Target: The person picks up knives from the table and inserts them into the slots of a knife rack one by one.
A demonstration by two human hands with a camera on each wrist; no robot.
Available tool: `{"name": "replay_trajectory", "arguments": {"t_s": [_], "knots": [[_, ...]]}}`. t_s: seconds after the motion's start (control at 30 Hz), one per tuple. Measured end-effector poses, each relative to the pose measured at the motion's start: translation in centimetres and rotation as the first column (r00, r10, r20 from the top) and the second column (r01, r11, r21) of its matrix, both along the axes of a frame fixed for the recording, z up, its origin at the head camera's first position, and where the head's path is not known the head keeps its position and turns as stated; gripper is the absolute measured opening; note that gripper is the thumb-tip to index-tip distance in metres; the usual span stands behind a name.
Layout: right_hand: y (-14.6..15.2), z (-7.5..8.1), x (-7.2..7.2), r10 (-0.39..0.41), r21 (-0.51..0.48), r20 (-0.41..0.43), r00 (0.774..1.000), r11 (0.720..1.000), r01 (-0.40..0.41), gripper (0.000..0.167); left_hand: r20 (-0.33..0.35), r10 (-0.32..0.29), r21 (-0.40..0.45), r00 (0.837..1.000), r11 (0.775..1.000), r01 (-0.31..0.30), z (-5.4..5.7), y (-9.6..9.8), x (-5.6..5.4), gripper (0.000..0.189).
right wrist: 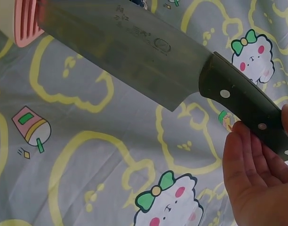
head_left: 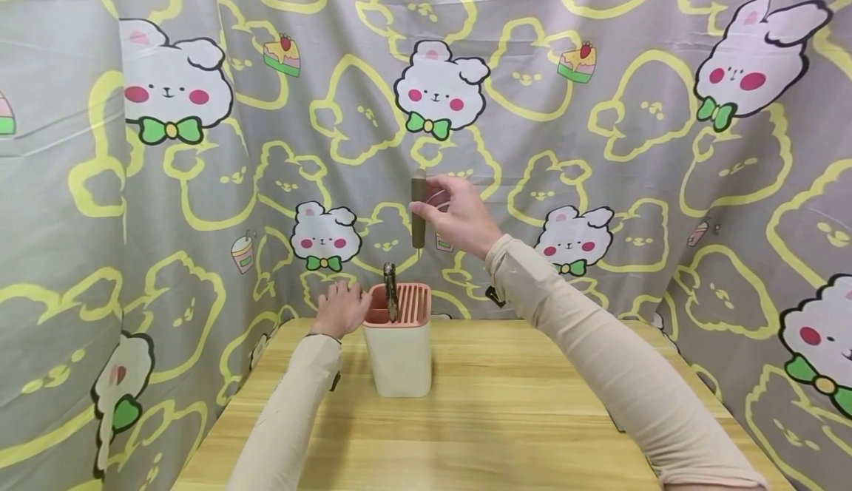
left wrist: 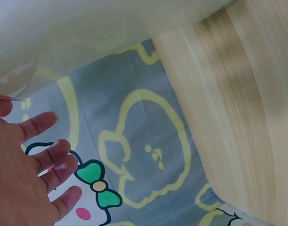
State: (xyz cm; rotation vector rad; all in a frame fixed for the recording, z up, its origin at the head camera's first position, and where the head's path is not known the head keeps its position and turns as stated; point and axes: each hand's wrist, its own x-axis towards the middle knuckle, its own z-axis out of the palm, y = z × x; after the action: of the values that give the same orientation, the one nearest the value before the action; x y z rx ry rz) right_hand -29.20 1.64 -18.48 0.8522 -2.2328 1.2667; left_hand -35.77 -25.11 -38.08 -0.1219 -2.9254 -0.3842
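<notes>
- My left hand (head_left: 341, 307): fingers relaxed and spread beside the white tapered plastic holder (head_left: 402, 364), apparently there to steady it.
- Holder: pink slotted top (head_left: 414, 305), left of centre toward the pale wooden desk (head_left: 519, 424)'s far edge.
- My right hand (head_left: 462, 217): grasping the broad steel cleaver (right wrist: 130, 52) by its black riveted handle (right wrist: 243, 101), blade downward above the slots, presumably for alignment.

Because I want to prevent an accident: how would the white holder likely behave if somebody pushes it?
The holder might tip if pushed near the top, as it is tall and narrows toward its base. It looks smooth and glossy in the left wrist view, so it may feel slippery. Its straight, even sides suggest it is stiff.
</notes>
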Motion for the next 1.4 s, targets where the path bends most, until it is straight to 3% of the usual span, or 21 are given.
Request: {"name": "replay_trajectory", "arguments": {"t_s": [0.57, 0.77, 1.4], "knots": [[-1.6, -0.9, -0.4, 0.035, -0.089, -0.030, 0.999, 0.995, -0.037, 0.027, 0.024, 0.013, 0.014, 1.000, 1.000, -0.013, 0.3, 0.1, 0.2, 0.064], [-2.0, -1.3, -0.3, 0.042, -0.072, -0.012, 0.999, 0.997, -0.042, 0.028, 0.016, 0.019, 0.010, 1.000, 1.000, -0.019, 0.3, 0.1, 0.1, 0.065], [-2.5, -4.6, -0.9, 0.039, 0.011, 0.089, 0.995, 0.999, -0.040, 0.028, 0.010, 0.016, -0.002, 1.000, 1.000, -0.016, 0.3, 0.3, 0.3, 0.062]]}}
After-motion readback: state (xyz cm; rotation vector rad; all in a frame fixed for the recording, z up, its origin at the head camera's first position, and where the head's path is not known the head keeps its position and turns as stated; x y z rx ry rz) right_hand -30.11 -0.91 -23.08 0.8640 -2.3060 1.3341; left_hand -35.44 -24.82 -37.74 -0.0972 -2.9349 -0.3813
